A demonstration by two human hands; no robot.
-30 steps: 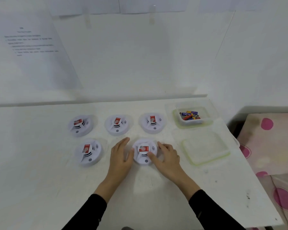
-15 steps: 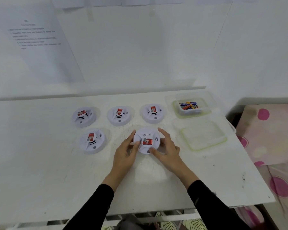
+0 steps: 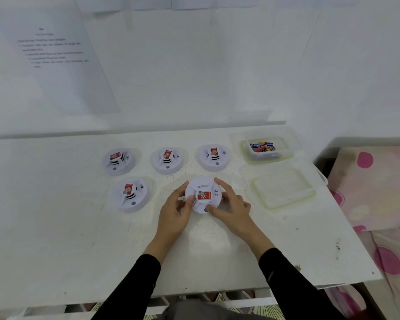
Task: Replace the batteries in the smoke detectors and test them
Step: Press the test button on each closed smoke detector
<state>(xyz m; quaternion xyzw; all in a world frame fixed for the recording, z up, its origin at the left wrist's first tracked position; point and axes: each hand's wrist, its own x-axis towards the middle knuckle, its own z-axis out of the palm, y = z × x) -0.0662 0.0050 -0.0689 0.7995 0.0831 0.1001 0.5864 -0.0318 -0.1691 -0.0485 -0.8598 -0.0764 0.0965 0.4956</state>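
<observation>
Both hands grip one round white smoke detector (image 3: 203, 188) with a red label, tilted up off the white table (image 3: 56, 239). My left hand (image 3: 174, 214) clasps its left edge, thumb on the face. My right hand (image 3: 232, 207) wraps its right edge, thumb near the small grey button. Several more white detectors lie flat: three in a back row (image 3: 118, 161), (image 3: 167, 160), (image 3: 214, 157) and one at front left (image 3: 131, 194). A clear tub (image 3: 267, 155) at the back right holds several batteries (image 3: 262, 146).
A clear lid with a green seal (image 3: 284, 189) lies right of my hands. The table's right edge meets a pink-spotted cloth (image 3: 374, 188). A printed sheet (image 3: 53, 49) hangs on the wall at the left. The table's near edge runs just below my forearms.
The detector has been lifted off the table and turned, so its red label now lies sideways. Both hands closed round its rim. The camera view tipped down and back.
</observation>
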